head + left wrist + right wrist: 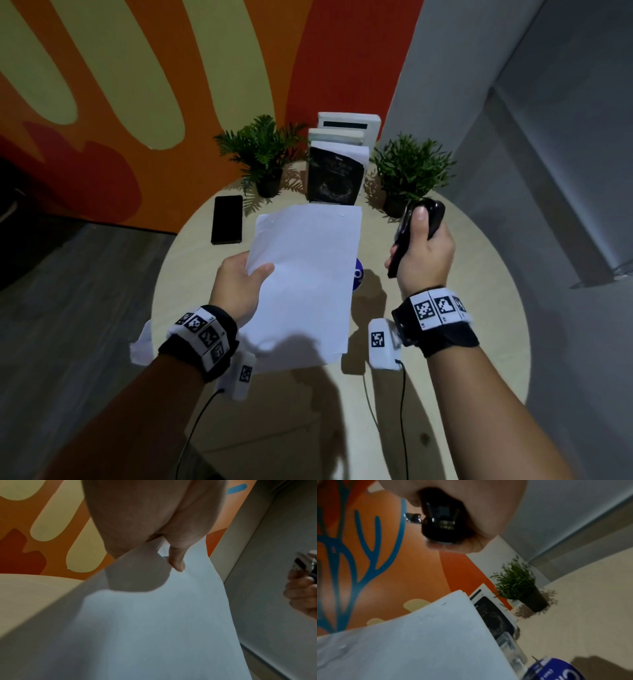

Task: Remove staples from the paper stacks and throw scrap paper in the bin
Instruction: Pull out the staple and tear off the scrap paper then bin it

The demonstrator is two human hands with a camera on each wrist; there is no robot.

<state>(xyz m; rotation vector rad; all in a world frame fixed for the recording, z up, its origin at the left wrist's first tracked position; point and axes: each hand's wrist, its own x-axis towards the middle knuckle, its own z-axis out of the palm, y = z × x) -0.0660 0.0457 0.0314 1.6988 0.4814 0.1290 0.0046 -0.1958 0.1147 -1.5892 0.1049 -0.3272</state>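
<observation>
Paper first: my left hand [236, 291] pinches the stack [305, 277] at its left edge, thumb on top and fingers hidden beneath, and holds it up off the table [462, 308]. The stack hangs over the table's middle, just in front of the books [337, 171] that stand at the far edge. Left of the stack a dark phone [227, 219] lies flat; more white paper [142, 342] shows by my left wrist, near the table's rim.

The stack's long axis runs from me toward the books, leaning a little to the right, with the short far edge nearest them. Along that far edge the left wrist view shows small dark marks [219, 578]; I cannot tell whether they are staples or only holes. I take that edge to be the stapled end.

Right of the stack my right hand [423, 260] is wrapped round a black tool [416, 229], thumb pressed on its top; it looks like a stapler or staple remover, its metal tip [412, 517] showing in the right wrist view. It is held clear of the stack, beside its right edge.

I judge the step as between staples. Next I would check the far edge: if a staple remains, bring the metal tip under it while the left hand steadies the sheets; if not, put this stack down. No bin is in view, so the scrap step waits
</observation>
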